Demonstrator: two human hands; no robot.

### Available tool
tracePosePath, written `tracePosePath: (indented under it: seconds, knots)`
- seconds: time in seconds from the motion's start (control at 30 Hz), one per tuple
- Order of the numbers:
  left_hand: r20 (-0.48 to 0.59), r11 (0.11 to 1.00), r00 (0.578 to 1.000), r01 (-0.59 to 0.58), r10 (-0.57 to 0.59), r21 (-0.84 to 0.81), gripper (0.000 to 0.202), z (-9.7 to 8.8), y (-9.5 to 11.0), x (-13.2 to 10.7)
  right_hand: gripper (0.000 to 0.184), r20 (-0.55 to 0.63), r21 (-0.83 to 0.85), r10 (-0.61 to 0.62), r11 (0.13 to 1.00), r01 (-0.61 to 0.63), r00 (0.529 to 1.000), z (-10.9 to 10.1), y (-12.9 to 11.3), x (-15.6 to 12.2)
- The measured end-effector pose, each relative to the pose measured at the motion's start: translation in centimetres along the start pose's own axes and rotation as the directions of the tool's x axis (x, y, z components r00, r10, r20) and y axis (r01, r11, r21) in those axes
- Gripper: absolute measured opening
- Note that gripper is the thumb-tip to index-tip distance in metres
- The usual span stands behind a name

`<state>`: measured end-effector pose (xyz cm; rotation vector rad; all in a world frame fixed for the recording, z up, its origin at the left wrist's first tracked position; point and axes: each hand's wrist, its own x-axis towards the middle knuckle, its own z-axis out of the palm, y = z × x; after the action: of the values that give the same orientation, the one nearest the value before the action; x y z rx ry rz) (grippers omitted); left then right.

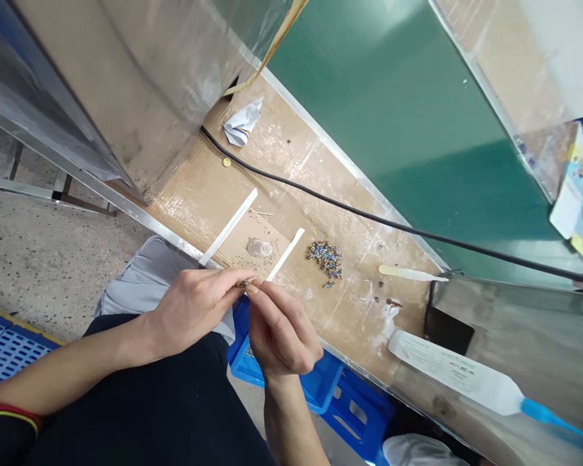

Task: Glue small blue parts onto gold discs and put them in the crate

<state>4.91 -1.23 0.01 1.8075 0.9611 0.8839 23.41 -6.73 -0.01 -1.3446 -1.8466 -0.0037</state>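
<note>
A tiny brass-coloured part with some blue on it is pinched between the fingertips of both hands, just over the table's front edge. My left hand is closed on it from the left. From the right, my right hand has its thumb and finger pressed against the same part. What kind of part it is stays too small to make out. Past the hands, a small clear plastic cup sits among tiny scattered bits. To its right lies a pile of similar small blue and brass parts.
A black cable crosses the cardboard-covered table. White tape strips flank the cup. Farther right lie a pale narrow tool and a white bottle with a blue nozzle. A crumpled cloth lies at the back; a blue bin stands below.
</note>
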Motion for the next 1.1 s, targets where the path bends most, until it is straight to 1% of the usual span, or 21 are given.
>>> tracePosePath:
  seconds: [0.2,0.37,0.57,0.7,0.87,0.93,1.0,1.03,1.07,1.1]
  knots:
    - [-0.014,0.999,0.999,0.036,-0.036,-0.021,0.023,-0.1,0.4,0.1,0.058,0.0,-0.02,-0.025,1.0,0.025,1.0,0.0,0.2,-0.5]
    - [0.005,0.997,0.999,0.034,-0.034,-0.075,0.029,-0.5,1.0,-0.2,0.057,-0.054,-0.034,-0.082,0.996,0.08,0.995,-0.2,0.0,-1.4]
    - [-0.053,0.997,0.999,-0.004,0.0,-0.082,0.023,-0.7,1.6,-0.4,0.059,-0.023,-0.022,-0.129,0.991,0.128,0.991,-1.0,-0.3,-2.2]
    - [-0.071,0.996,0.997,-0.017,0.011,-0.087,0.024,-0.7,1.7,-0.3,0.062,0.01,-0.012,-0.128,0.992,0.129,0.992,-1.5,-0.5,-2.3]
    - [-0.091,0.995,0.996,-0.032,0.023,-0.099,0.023,-0.7,1.9,-0.2,0.062,0.023,0.017,-0.123,0.992,0.123,0.992,-1.8,-0.7,-2.0]
    - [-0.094,0.993,0.995,-0.027,0.017,-0.113,0.022,-0.7,2.0,-0.2,0.061,0.015,0.028,-0.139,0.99,0.138,0.99,-1.7,-0.8,-1.8]
    - [-0.096,0.991,0.995,-0.026,0.013,-0.129,0.022,-0.7,1.9,-0.2,0.057,-0.019,0.053,-0.166,0.985,0.167,0.986,-1.5,-0.9,-1.4]
    - [-0.096,0.99,0.995,-0.024,0.011,-0.136,0.022,-0.6,1.9,-0.2,0.054,-0.037,0.078,-0.161,0.983,0.164,0.986,-1.5,-0.9,-1.1]
    - [-0.093,0.99,0.996,-0.017,0.004,-0.141,0.021,-0.6,1.8,-0.2,0.051,-0.056,0.108,-0.129,0.985,0.134,0.99,-1.4,-1.0,-0.9]
    - [-0.089,0.989,0.996,-0.008,-0.005,-0.147,0.022,-0.5,1.8,-0.2,0.047,-0.068,0.142,-0.06,0.987,0.069,0.996,-1.4,-1.1,-0.7]
